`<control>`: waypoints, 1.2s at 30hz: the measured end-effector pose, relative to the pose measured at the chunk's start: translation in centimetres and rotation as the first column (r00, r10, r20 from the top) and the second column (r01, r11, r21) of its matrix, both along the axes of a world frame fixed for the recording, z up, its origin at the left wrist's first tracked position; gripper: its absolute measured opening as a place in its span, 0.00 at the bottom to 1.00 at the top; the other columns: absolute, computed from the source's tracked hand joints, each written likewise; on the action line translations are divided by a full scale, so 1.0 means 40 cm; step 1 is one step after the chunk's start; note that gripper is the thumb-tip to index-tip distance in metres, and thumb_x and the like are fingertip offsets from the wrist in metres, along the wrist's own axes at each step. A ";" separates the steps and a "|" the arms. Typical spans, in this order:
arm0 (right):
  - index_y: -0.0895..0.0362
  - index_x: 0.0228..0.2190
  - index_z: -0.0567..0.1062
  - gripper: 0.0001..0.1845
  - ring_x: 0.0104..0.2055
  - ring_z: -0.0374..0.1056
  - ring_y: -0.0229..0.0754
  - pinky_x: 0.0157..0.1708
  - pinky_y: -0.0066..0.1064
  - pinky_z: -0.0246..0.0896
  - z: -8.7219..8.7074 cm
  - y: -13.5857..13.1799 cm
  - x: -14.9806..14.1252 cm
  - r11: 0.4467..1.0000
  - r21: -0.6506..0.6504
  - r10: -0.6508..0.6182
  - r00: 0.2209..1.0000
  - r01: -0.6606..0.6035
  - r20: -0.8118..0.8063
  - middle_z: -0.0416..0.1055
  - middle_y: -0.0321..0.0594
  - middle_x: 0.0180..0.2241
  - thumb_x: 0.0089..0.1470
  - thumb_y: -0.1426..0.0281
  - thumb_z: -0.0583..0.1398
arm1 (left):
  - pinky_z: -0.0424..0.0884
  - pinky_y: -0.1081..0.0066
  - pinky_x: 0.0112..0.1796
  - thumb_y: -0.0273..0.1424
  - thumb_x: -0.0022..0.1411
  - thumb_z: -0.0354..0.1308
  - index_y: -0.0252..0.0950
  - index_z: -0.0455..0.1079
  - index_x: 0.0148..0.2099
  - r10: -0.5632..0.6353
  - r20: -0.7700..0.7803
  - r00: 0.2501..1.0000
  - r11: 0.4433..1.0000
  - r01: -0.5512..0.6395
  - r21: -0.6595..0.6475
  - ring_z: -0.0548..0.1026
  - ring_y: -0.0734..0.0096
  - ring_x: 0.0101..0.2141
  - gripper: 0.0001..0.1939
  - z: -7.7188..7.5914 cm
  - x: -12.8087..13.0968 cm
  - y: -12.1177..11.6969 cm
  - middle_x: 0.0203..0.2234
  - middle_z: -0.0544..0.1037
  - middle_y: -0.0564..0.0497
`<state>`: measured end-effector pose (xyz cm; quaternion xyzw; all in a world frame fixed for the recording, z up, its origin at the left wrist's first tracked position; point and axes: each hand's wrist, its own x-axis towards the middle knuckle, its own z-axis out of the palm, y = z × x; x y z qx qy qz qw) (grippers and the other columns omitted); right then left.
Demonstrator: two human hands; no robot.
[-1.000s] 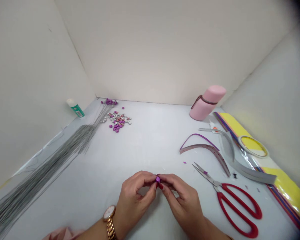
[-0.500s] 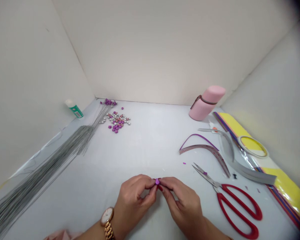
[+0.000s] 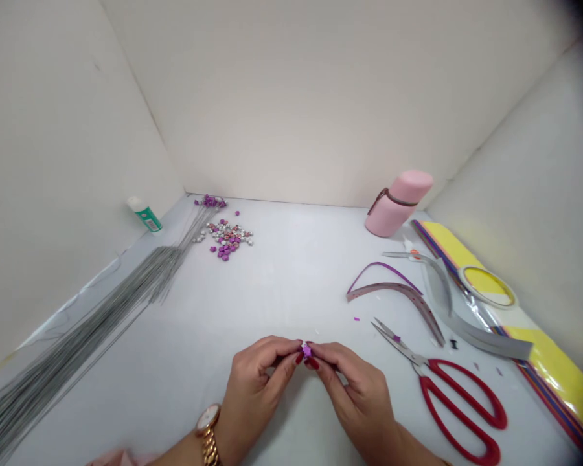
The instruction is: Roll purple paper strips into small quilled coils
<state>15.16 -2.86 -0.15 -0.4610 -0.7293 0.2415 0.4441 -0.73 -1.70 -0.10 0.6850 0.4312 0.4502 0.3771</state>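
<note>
1. Left hand (image 3: 252,382), right hand (image 3: 354,388): fingertips pressed together, pinching between them a purple paper star (image 3: 306,351).
2. Risk: a loosened pinch could drop the star; hard pressure could crush it.
3. Red-handled scissors (image 3: 459,408): lying right of the hands.
4. Heap of purple and silver paper stars (image 3: 226,238): far side.

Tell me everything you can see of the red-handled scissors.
The scissors have two long, pointed, silvery metal blades, slightly parted, and two large oval loop handles of glossy red plastic. They lie flat on the white surface at the right, tips pointing away and left. A small purple scrap sits on the blades.
</note>
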 end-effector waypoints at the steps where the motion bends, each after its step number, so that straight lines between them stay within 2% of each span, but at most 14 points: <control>1: 0.56 0.37 0.72 0.12 0.30 0.71 0.38 0.30 0.25 0.67 -0.001 0.000 0.000 1.000 -0.004 -0.005 1.000 0.005 0.003 0.74 0.39 0.29 0.51 0.79 0.53 | 0.72 0.75 0.30 0.21 0.55 0.54 0.36 0.72 0.37 -0.003 -0.005 1.000 1.000 0.003 -0.004 0.75 0.73 0.28 0.09 0.000 0.001 -0.001 0.27 0.78 0.50; 5: 0.55 0.37 0.72 0.12 0.30 0.71 0.39 0.30 0.26 0.67 -0.007 -0.004 0.000 1.000 -0.030 -0.004 1.000 0.005 0.016 0.74 0.40 0.29 0.52 0.78 0.53 | 0.73 0.74 0.31 0.21 0.55 0.54 0.35 0.71 0.38 -0.032 -0.039 0.999 0.999 0.033 0.028 0.75 0.72 0.30 0.09 -0.001 0.002 -0.003 0.29 0.78 0.49; 10: 0.55 0.37 0.72 0.12 0.31 0.71 0.40 0.31 0.27 0.67 -0.005 -0.006 -0.001 0.998 -0.058 0.017 1.000 -0.017 -0.002 0.74 0.41 0.29 0.51 0.77 0.53 | 0.72 0.74 0.30 0.20 0.52 0.55 0.34 0.71 0.33 0.026 -0.089 0.996 0.993 -0.015 0.121 0.75 0.72 0.26 0.07 -0.001 0.002 -0.003 0.25 0.77 0.50; 15: 0.55 0.35 0.74 0.11 0.30 0.71 0.39 0.30 0.27 0.68 0.008 0.001 0.002 0.989 -0.131 0.057 0.998 -0.061 -0.034 0.75 0.41 0.29 0.51 0.76 0.54 | 0.72 0.74 0.28 0.19 0.51 0.56 0.35 0.70 0.29 0.038 -0.101 0.994 0.992 -0.026 0.123 0.74 0.73 0.25 0.06 0.001 0.008 -0.002 0.23 0.77 0.51; 20: 0.56 0.33 0.74 0.11 0.29 0.71 0.40 0.30 0.27 0.67 0.006 -0.001 0.001 0.995 -0.087 0.042 0.999 -0.041 0.012 0.75 0.41 0.28 0.51 0.76 0.53 | 0.72 0.74 0.28 0.19 0.50 0.56 0.35 0.70 0.28 0.079 -0.109 0.991 0.979 -0.057 0.195 0.74 0.73 0.24 0.07 -0.003 0.014 -0.005 0.22 0.77 0.51; 22: 0.56 0.34 0.74 0.11 0.29 0.71 0.40 0.30 0.27 0.67 0.003 -0.003 -0.001 0.996 -0.088 0.027 1.000 -0.025 0.016 0.74 0.41 0.27 0.51 0.77 0.53 | 0.72 0.74 0.29 0.19 0.51 0.55 0.35 0.70 0.30 0.068 -0.104 0.992 0.984 -0.050 0.171 0.74 0.73 0.24 0.07 -0.002 0.013 -0.005 0.23 0.77 0.50; 24: 0.56 0.35 0.73 0.11 0.29 0.71 0.39 0.29 0.27 0.68 0.000 -0.002 -0.002 0.993 -0.115 0.020 1.000 -0.020 0.002 0.74 0.41 0.27 0.51 0.76 0.53 | 0.72 0.75 0.29 0.19 0.53 0.54 0.34 0.71 0.32 0.032 -0.088 0.996 0.996 -0.024 0.090 0.75 0.73 0.26 0.07 0.003 0.011 -0.003 0.25 0.77 0.50; 28: 0.56 0.41 0.71 0.13 0.33 0.71 0.40 0.33 0.27 0.68 -0.002 0.001 0.001 0.993 -0.115 0.020 0.999 -0.023 -0.028 0.74 0.43 0.33 0.52 0.75 0.53 | 0.73 0.76 0.29 0.21 0.55 0.53 0.35 0.71 0.36 -0.022 -0.038 0.999 0.999 0.021 -0.042 0.75 0.73 0.28 0.08 0.012 0.004 0.003 0.27 0.77 0.49; 32: 0.55 0.41 0.71 0.14 0.33 0.71 0.40 0.32 0.28 0.69 -0.002 0.005 0.004 0.994 -0.096 0.049 0.999 -0.049 0.000 0.74 0.42 0.31 0.54 0.75 0.52 | 0.73 0.75 0.30 0.21 0.56 0.53 0.36 0.71 0.39 -0.045 -0.022 0.999 0.998 0.043 -0.048 0.75 0.72 0.30 0.10 0.007 0.001 0.003 0.30 0.78 0.49; 36: 0.54 0.38 0.74 0.12 0.31 0.71 0.40 0.31 0.26 0.68 0.000 0.005 0.004 0.997 -0.077 0.002 1.000 -0.003 -0.011 0.75 0.40 0.29 0.53 0.75 0.53 | 0.74 0.76 0.29 0.21 0.55 0.54 0.37 0.71 0.40 0.008 -0.021 1.000 0.999 -0.009 -0.044 0.75 0.73 0.29 0.10 -0.001 0.003 -0.001 0.29 0.78 0.50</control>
